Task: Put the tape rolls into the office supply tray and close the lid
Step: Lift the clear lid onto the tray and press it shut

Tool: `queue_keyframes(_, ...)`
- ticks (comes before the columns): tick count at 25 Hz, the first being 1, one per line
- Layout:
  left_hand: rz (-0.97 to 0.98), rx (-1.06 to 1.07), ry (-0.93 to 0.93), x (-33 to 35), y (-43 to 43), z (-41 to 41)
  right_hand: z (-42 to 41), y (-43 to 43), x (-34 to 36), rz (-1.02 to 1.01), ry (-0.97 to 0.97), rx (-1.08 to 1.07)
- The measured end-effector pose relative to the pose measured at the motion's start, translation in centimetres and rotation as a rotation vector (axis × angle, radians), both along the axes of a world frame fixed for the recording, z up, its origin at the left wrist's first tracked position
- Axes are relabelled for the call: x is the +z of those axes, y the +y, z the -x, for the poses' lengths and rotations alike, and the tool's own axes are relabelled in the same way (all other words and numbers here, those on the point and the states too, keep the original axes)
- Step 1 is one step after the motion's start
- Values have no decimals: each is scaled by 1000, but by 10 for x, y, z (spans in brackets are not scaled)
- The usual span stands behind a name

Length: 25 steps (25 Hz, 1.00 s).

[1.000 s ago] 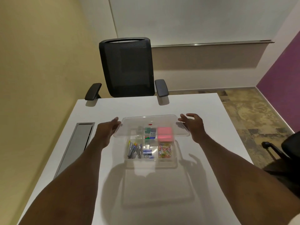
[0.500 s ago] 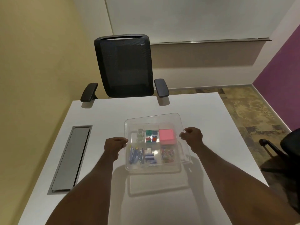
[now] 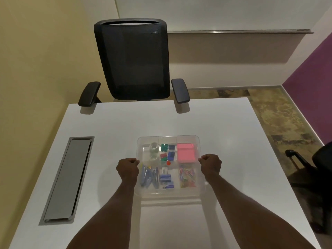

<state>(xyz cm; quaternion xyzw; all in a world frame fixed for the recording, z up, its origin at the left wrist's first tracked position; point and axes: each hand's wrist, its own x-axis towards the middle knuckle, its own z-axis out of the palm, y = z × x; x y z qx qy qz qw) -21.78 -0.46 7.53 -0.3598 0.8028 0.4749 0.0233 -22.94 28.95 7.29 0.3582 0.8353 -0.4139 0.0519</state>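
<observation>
The clear office supply tray [image 3: 202, 186] stands on the white table before me, with its transparent lid [image 3: 168, 139] lying flat over it. Two clear tape rolls [image 3: 154, 147] sit in the far left compartment. Other compartments hold coloured clips, a pink sticky-note pad [image 3: 186, 152], pens, staples and paper clips. My left hand [image 3: 128, 169] is curled at the lid's left edge. My right hand [image 3: 210, 164] is curled at the lid's right edge. Both pinch the lid's rim.
A grey cable hatch [image 3: 66, 178] is set into the table at the left. A black mesh office chair [image 3: 133, 60] stands behind the table's far edge. Another dark chair [image 3: 321, 159] is on the floor at the right.
The lid was held tilted up behind the tray; both hands drew it toward me and lowered it flat onto the tray. My fingers curled from spread to closed.
</observation>
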Motion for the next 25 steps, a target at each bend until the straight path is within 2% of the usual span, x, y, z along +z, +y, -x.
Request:
queue_keyframes(21,65,10,-69,-26,9,21,17,-11,-16,-51,-51,4)
queue_keyframes(23,109,-2,-63,-25,15,18,14,-17,-15,-90,-44,18)
queue_keyframes(25,255,-90,-50,-25,23,17,13,-25,-12,-231,-56,115)
